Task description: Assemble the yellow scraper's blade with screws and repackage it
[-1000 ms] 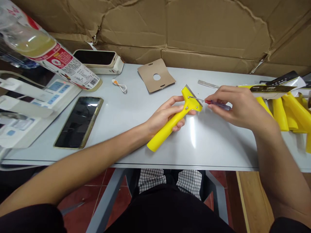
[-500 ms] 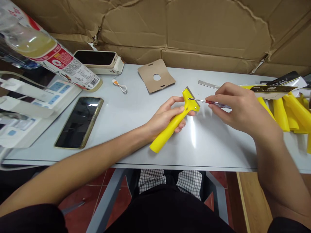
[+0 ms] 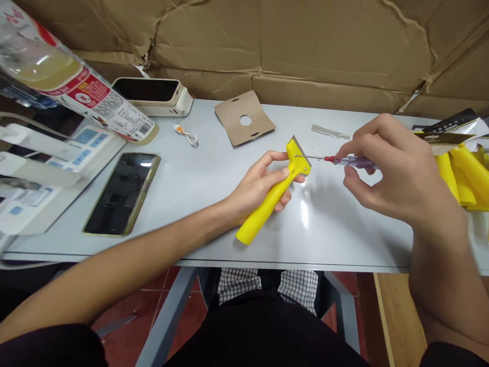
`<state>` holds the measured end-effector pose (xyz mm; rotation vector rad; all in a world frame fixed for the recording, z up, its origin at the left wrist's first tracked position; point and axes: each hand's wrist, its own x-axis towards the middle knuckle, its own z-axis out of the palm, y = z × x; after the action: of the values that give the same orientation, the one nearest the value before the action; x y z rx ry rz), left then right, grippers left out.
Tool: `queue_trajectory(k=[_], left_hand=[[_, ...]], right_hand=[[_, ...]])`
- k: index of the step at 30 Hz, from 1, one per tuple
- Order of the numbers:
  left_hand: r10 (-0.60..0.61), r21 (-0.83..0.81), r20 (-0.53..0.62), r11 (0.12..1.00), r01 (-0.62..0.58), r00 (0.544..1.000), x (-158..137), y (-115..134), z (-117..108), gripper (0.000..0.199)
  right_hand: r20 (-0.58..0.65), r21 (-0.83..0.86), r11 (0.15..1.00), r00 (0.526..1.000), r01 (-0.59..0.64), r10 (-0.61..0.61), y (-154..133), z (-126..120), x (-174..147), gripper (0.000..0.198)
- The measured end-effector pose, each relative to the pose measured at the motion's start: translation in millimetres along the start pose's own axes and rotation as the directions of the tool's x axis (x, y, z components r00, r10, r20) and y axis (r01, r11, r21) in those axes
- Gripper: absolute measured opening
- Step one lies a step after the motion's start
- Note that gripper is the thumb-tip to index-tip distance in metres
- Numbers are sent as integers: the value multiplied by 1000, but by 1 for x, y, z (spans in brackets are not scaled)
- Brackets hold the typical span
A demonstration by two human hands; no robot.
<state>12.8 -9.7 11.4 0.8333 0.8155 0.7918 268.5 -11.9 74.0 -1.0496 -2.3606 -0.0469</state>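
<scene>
My left hand (image 3: pixel 263 186) is closed around the neck of a yellow scraper (image 3: pixel 267 208), whose handle slants down toward the table's front edge. A metal blade edge shows along the scraper's head, with small screws in the yellow plastic. In my right hand (image 3: pixel 397 168) is a small screwdriver (image 3: pixel 355 161) with a clear handle and a red collar, held by the fingers with the thumb apart below. Its thin shaft points left, and the tip meets a screw on the scraper head. Behind the right hand lies a flat metal blade (image 3: pixel 330 132).
A brown card (image 3: pixel 233 127) with a round hole lies at the back. To the left are a phone (image 3: pixel 121 193), a short cable (image 3: pixel 186 135), a bottle (image 3: pixel 91 97) and a power strip (image 3: pixel 69 178). Yellow handles (image 3: pixel 468 173) and packaging (image 3: pixel 446 135) lie at the right.
My right hand has shifted right and back along the screwdriver, its thumb now off the handle, so more of the tool shows. The left hand and scraper are nearly still.
</scene>
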Motion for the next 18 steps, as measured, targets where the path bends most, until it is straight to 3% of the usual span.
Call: queue_trajectory(k=[6,10,13,18], left_hand=[[-3,-36,6,999,4,1000,3,-1,-2,32],[4,-39,9,999,-4,1000,2,-2,-3,34],[6,-37,8,999,-6,1000,1,-1,-3,37],[-4,-35,-1,999,4,1000,2,1,-1,30]], right_hand=[[-157,10,995,983,98,-95,5,1,3,20],[-197,35,998,980,42,-34,1,4,2,14],[-185,42,999,983,0,8,-4,6,1,12],[-35,6,994,994,-105,106,-9,6,-1,16]])
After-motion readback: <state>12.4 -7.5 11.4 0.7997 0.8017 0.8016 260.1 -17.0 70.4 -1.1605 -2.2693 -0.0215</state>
